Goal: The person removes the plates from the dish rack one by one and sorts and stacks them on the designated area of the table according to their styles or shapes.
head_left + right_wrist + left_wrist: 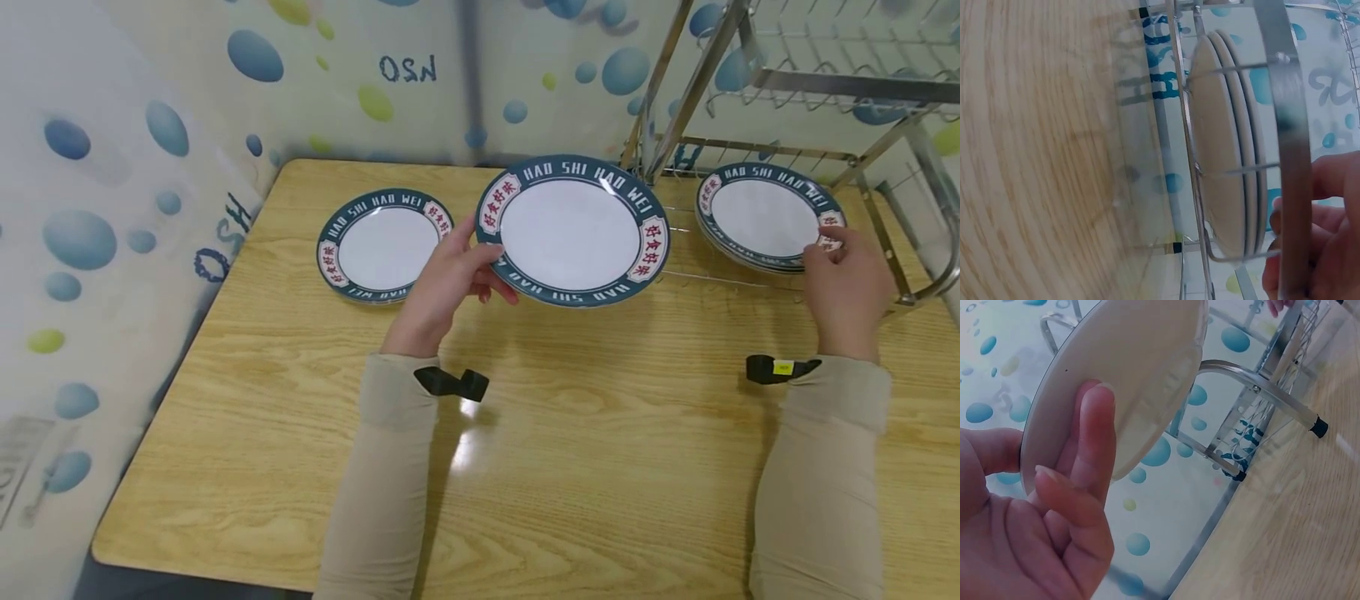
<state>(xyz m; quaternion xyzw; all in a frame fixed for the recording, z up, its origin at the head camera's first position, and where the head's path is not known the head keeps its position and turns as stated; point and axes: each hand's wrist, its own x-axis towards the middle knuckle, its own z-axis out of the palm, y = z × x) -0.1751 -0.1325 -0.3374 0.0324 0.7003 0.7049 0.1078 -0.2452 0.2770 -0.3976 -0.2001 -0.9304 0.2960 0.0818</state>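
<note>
My left hand [438, 292] grips a white plate [573, 233] with a dark green, lettered rim, raised above the table. The thumb lies over its left rim and the fingers spread beneath; its pale underside shows in the left wrist view. My right hand [851, 287] reaches to a stack of three matching plates [1225, 150] in the lower tier of a metal rack. Its thumb and fingers pinch the right rim of the top plate [765, 218]; the rack's rail partly hides them in the right wrist view. Another matching plate [382, 250] lies on the table behind my left hand.
The two-tier metal rack [855, 83] stands at the table's back right, its upper wire shelf above the stacked plates. A flat rail [1291, 125] runs along its side. The wooden table [570, 433] meets a wall [322, 100] with blue and green dots.
</note>
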